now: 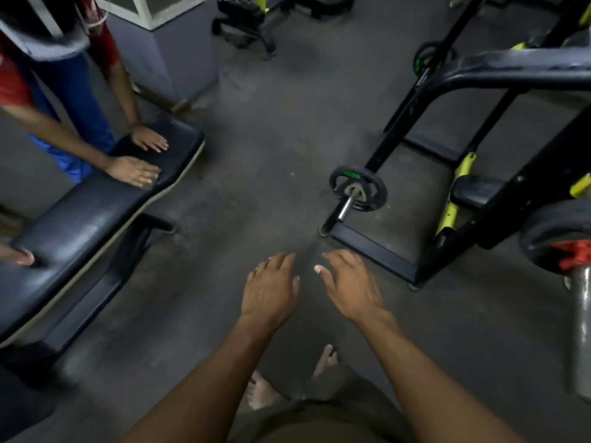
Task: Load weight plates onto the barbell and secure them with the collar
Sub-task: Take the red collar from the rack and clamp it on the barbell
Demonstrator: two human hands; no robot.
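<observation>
Fingers of left hand (270,290) & right hand (348,282) hung relaxed, holding nothing; weight plate (358,188) looked heavy, rigid; best gripped by rim.

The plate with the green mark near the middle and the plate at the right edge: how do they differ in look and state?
The green-marked plate is thin with open cut-outs; the right-edge plate looks thicker and solid. A red collar sits against the right-edge plate on a wide steel sleeve; no collar shows on the green-marked plate, whose bar end is bare and slimmer. Both are black and round.
</observation>
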